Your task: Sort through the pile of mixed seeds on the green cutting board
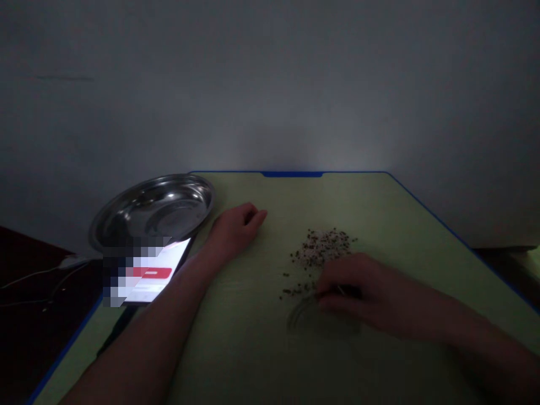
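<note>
A pale green table with blue edging [240, 349] holds a round, shiny steel basin [169, 214] at far left. The left hand [235, 228] rests beside it, loosely curled, contents hidden. The right hand [358, 288] pinches at a faint, clear, round dish [296, 316]; its exact grip is blurred. Just beyond its fingers, a dark-speckled, pale heap of grains [324, 247] stretches sideways, stragglers trailing nearer.

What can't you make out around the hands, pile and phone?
All head view:
- Right hand: fingertips and any grip; dark, blurred.
- Left hand: palm; faces away.
- Pile: what it is; bits too small, near edge behind right hand.
- Phone: screen text; pixelated, small.
- Round outline: what it is; too dim, partly behind right hand.
</note>
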Motion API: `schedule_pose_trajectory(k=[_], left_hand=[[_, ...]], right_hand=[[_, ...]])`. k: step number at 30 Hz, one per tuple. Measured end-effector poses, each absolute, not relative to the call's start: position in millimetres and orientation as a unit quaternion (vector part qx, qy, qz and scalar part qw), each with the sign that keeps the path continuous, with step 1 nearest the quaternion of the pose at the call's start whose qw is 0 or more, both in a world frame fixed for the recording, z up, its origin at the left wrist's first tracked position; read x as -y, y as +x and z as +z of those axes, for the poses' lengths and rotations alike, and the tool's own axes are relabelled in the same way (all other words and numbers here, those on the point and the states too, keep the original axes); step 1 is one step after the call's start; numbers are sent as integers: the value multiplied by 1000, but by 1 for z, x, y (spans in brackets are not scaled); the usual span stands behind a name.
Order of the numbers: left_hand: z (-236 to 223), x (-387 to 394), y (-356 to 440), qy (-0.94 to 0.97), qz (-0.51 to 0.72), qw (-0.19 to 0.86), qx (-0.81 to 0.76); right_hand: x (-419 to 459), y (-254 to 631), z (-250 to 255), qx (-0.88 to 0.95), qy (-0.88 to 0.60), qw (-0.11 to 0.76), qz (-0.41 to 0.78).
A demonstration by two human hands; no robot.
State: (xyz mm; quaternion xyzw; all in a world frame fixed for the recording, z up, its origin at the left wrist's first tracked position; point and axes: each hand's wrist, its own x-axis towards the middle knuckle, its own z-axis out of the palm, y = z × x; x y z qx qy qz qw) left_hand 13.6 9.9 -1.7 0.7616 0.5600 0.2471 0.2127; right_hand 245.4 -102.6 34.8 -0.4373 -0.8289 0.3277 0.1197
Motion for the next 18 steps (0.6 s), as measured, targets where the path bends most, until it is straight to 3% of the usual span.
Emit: schedule_pose_trajectory(k=[11, 18], left_hand=[[-3, -8, 10, 761, 248, 219, -558], [1, -5, 13, 764, 224, 199, -571]], right_hand=[[83, 258, 24, 849, -485, 120, 172], [76, 270, 27, 829, -506, 160, 175]])
